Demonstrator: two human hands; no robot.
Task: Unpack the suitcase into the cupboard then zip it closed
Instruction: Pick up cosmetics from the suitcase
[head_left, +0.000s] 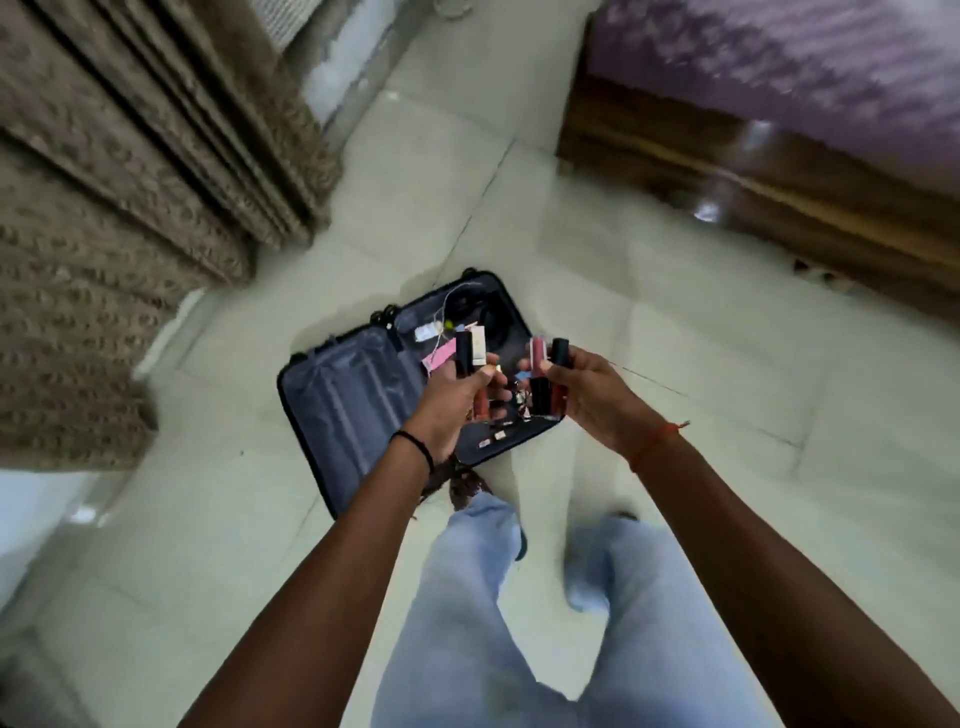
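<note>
Now the left hand (457, 395) grips several lipstick tubes (470, 351) and the right hand (587, 395) grips more cosmetic tubes (545, 374), both above the open suitcase (353, 405) on the floor. To do it well, keep the fingers closed tightly while carrying them to the cupboard, which is not visible.

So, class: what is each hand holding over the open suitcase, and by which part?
Left hand grips several cosmetic tubes around their lower halves. Right hand grips more tubes around their middles. The picture is too blurred to count them.
</note>
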